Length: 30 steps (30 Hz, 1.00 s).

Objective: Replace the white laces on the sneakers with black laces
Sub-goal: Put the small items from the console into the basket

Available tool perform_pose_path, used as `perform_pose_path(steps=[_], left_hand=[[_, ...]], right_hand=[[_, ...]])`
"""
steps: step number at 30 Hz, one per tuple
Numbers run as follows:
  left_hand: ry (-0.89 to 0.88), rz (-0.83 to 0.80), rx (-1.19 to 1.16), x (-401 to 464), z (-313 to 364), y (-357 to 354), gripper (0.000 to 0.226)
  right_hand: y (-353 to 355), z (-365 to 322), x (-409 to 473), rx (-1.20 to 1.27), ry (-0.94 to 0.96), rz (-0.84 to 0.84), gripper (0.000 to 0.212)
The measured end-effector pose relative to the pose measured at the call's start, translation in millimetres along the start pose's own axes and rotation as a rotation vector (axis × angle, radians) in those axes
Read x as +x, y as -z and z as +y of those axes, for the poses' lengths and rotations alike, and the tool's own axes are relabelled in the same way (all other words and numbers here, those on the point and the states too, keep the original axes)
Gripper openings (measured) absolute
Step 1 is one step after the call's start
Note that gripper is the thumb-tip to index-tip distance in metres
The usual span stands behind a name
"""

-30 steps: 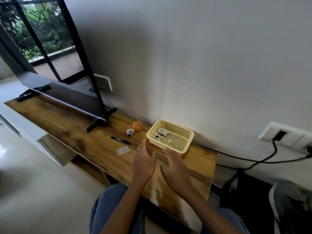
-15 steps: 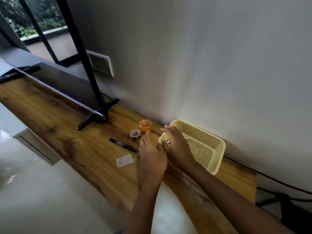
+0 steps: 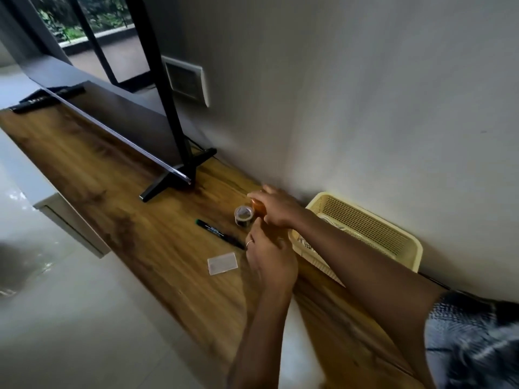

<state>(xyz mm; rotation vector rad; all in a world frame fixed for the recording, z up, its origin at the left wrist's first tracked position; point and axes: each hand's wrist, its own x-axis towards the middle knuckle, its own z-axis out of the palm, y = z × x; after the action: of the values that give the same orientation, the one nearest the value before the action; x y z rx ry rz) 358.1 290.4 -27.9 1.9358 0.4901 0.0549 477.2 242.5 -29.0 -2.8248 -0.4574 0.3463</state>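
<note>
Wooden shelf along a grey wall: right hand curls round a small orange jar; left hand hangs loosely curled, holding nothing. White laces lie in the cream perforated plastic basket just behind both wrists.

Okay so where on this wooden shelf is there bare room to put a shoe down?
The wooden shelf is bare along its front, from the black TV foot leftward toward the black remote. It is crowded around the black marker pen, small clear plastic packet, tape roll and yellow mesh basket.
</note>
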Motion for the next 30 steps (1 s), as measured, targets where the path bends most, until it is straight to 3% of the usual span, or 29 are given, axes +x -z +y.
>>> perform_pose_path(steps=[5,11,15,17,21,30], left_hand=[[0.045,-0.015,0.011,3,2,3,0.059],[-0.014,-0.051,0.071,-2,-1,3,0.061],[-0.084,-0.138,0.082,-10,0,-1,0.064],[-0.106,-0.179,0.117,-13,0,-5,0.063],[-0.129,-0.225,0.162,-15,2,-15,0.056],[-0.132,-0.218,0.178,-26,8,-28,0.070]], right_hand=[[-10,-2,0,0.001,0.024,0.104,0.042],[14,3,-35,0.197,-0.010,0.405,0.044],[33,40,-88,0.238,-0.149,0.550,0.047],[35,64,-117,0.222,-0.247,0.525,0.052],[20,89,-155,0.241,-0.371,0.274,0.057],[-12,88,-167,0.279,-0.268,0.150,0.053]])
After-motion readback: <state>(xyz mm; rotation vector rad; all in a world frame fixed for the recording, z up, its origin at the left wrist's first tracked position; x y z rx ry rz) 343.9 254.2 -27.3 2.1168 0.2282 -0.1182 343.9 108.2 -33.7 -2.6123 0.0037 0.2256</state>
